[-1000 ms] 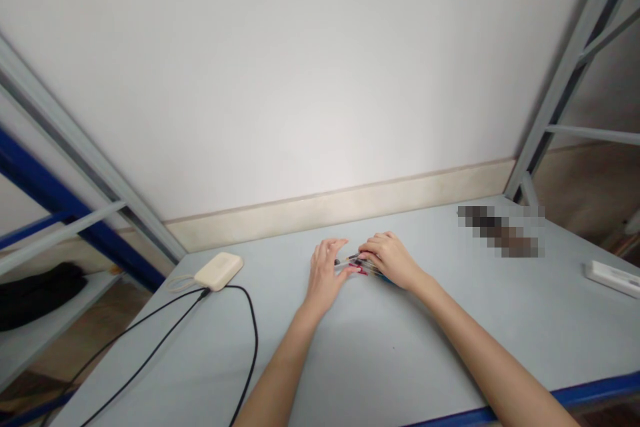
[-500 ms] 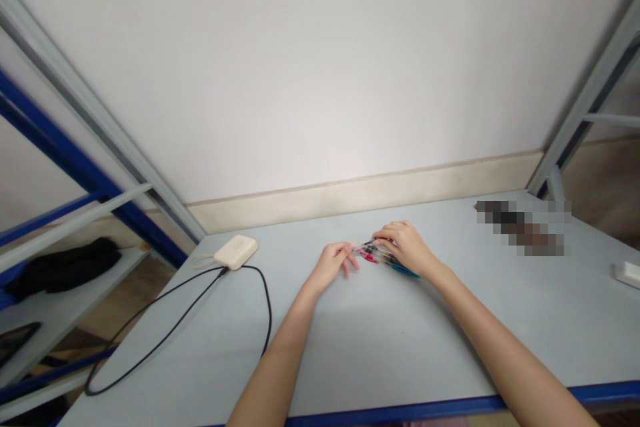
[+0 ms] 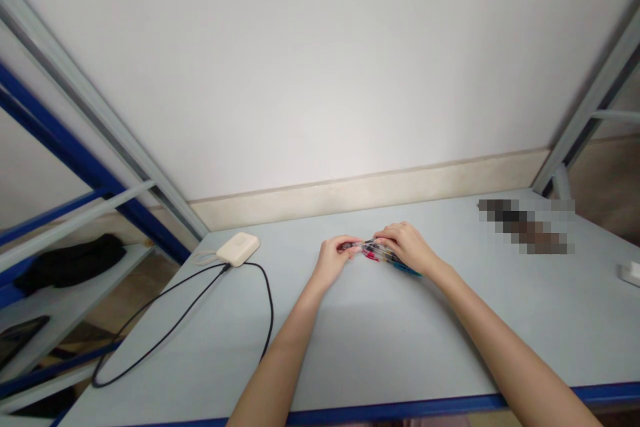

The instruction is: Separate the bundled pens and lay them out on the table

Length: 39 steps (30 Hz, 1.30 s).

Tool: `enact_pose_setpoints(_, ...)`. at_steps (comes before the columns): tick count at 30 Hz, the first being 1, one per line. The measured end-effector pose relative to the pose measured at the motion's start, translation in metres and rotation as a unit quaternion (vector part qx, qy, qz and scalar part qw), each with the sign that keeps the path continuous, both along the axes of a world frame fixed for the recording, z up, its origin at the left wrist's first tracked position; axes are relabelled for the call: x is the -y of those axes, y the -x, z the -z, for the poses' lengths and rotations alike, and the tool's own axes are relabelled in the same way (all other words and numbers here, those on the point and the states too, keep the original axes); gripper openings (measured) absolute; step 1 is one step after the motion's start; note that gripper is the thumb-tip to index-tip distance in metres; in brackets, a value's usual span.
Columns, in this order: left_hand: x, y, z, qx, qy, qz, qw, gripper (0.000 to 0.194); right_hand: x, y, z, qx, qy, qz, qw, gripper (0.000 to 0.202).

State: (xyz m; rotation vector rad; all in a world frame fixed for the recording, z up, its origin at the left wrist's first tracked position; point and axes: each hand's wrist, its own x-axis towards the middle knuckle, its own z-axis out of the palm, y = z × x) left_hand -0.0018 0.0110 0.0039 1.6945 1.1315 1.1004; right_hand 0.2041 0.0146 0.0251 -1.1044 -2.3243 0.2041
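Several slim pens [image 3: 381, 255], with red, black and blue-green parts, lie together at the middle of the grey table, in what looks like clear plastic. My left hand [image 3: 334, 259] is closed at their left end, thumb and fingers pinching a dark slender tip. From above and behind, my right hand [image 3: 406, 245] grips the bundle, its fingertips close to those of my left hand. The right palm hides part of the pens, and a blue-green end shows beneath it.
On the left of the table [image 3: 400, 347] sits a cream power bank [image 3: 239, 249] with a looping black cable [image 3: 273, 310]. A blurred-out patch [image 3: 525, 227] lies at the right, and a white object [image 3: 630, 273] at the right edge. A wall stands behind.
The fingers of my left hand have curled in around the left end, where a dark tip now shows. My right hand has hardly moved. The view has shifted slightly.
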Motion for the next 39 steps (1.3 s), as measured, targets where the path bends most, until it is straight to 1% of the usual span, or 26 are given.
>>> enact_pose_setpoints(1,0.001,-0.001,-0.001,0.006,-0.012,-0.013,1.000,0.044,0.000,-0.001,0.000,-0.007,0.004,-0.001,1.000,0.034)
enact_pose_setpoints(2,0.001,-0.001,-0.001,0.013,-0.004,-0.008,1.000,0.046,-0.001,-0.001,-0.001,-0.014,0.006,-0.001,1.000,0.034)
enact_pose_setpoints(4,0.001,0.000,-0.002,0.016,0.058,0.045,0.997,0.053,-0.001,-0.003,-0.002,-0.018,-0.002,0.006,1.000,0.033)
enact_pose_setpoints(6,0.000,0.003,-0.001,-0.005,0.112,0.100,0.989,0.056,0.001,-0.003,-0.002,-0.009,-0.015,0.010,1.000,0.032)
enact_pose_setpoints(7,0.000,0.004,0.000,-0.022,0.115,0.107,0.987,0.054,0.001,-0.002,-0.003,-0.004,-0.018,0.009,1.000,0.032)
enact_pose_setpoints(8,-0.001,0.005,0.001,-0.039,0.102,0.099,0.989,0.050,0.002,-0.001,-0.003,0.000,-0.015,0.006,1.000,0.032)
enact_pose_setpoints(10,0.000,0.005,0.001,-0.074,0.037,0.053,0.995,0.040,0.004,0.000,-0.004,-0.003,0.005,0.011,1.000,0.034)
enact_pose_setpoints(12,0.003,0.004,0.000,-0.123,-0.067,0.007,0.990,0.034,0.004,-0.002,-0.005,-0.019,0.040,0.028,0.999,0.036)
enact_pose_setpoints(14,0.008,0.003,-0.002,-0.189,-0.204,0.000,0.961,0.030,0.003,-0.005,-0.007,-0.028,0.094,0.038,0.995,0.037)
enact_pose_setpoints(15,0.011,0.002,-0.003,-0.219,-0.256,-0.001,0.942,0.030,0.002,-0.007,-0.008,-0.025,0.122,0.037,0.991,0.038)
enact_pose_setpoints(17,0.014,0.002,-0.004,-0.267,-0.324,-0.003,0.908,0.030,0.003,-0.008,-0.011,-0.004,0.157,0.040,0.987,0.042)
enact_pose_setpoints(18,0.015,0.001,-0.003,-0.282,-0.344,-0.003,0.896,0.030,0.004,-0.007,-0.013,0.011,0.148,0.053,0.988,0.043)
enact_pose_setpoints(19,0.016,0.001,-0.003,-0.289,-0.358,-0.004,0.888,0.030,0.007,-0.004,-0.014,0.027,0.118,0.070,0.990,0.043)
enact_pose_setpoints(21,0.018,-0.001,0.000,-0.282,-0.369,-0.017,0.886,0.027,0.015,0.008,-0.015,0.049,0.031,0.086,0.995,0.040)
enact_pose_setpoints(22,0.018,-0.003,0.003,-0.273,-0.370,-0.027,0.888,0.025,0.020,0.015,-0.014,0.048,-0.005,0.075,0.996,0.038)
enact_pose_setpoints(23,0.019,-0.004,0.006,-0.265,-0.371,-0.037,0.889,0.023,0.024,0.023,-0.012,0.040,-0.022,0.051,0.998,0.036)
enact_pose_setpoints(24,0.019,-0.005,0.009,-0.262,-0.372,-0.045,0.890,0.021,0.028,0.031,-0.010,0.023,-0.023,0.030,0.999,0.035)
enact_pose_setpoints(25,0.019,-0.006,0.012,-0.264,-0.374,-0.050,0.888,0.019,0.031,0.037,-0.008,0.007,-0.017,0.018,1.000,0.034)
enact_pose_setpoints(26,0.018,-0.007,0.014,-0.272,-0.377,-0.052,0.884,0.019,0.033,0.042,-0.006,-0.003,-0.009,0.022,1.000,0.035)
enact_pose_setpoints(28,0.016,-0.007,0.017,-0.294,-0.380,-0.055,0.875,0.023,0.034,0.047,-0.004,-0.001,-0.001,0.071,0.997,0.038)
enact_pose_setpoints(29,0.015,-0.006,0.018,-0.305,-0.380,-0.060,0.871,0.029,0.033,0.046,-0.004,0.012,-0.003,0.104,0.995,0.038)
enact_pose_setpoints(32,0.009,0.000,0.015,-0.333,-0.376,-0.083,0.861,0.050,0.028,0.037,-0.008,0.042,-0.007,0.193,0.980,0.036)
enact_pose_setpoints(34,0.006,0.005,0.012,-0.347,-0.367,-0.103,0.857,0.057,0.024,0.029,-0.012,0.047,-0.012,0.238,0.970,0.034)
enact_pose_setpoints(36,0.004,0.009,0.010,-0.355,-0.353,-0.120,0.858,0.056,0.021,0.023,-0.014,0.051,-0.015,0.264,0.963,0.031)
enact_pose_setpoints(39,0.003,0.010,0.010,-0.357,-0.332,-0.124,0.864,0.050,0.019,0.019,-0.014,0.054,-0.022,0.264,0.963,0.030)
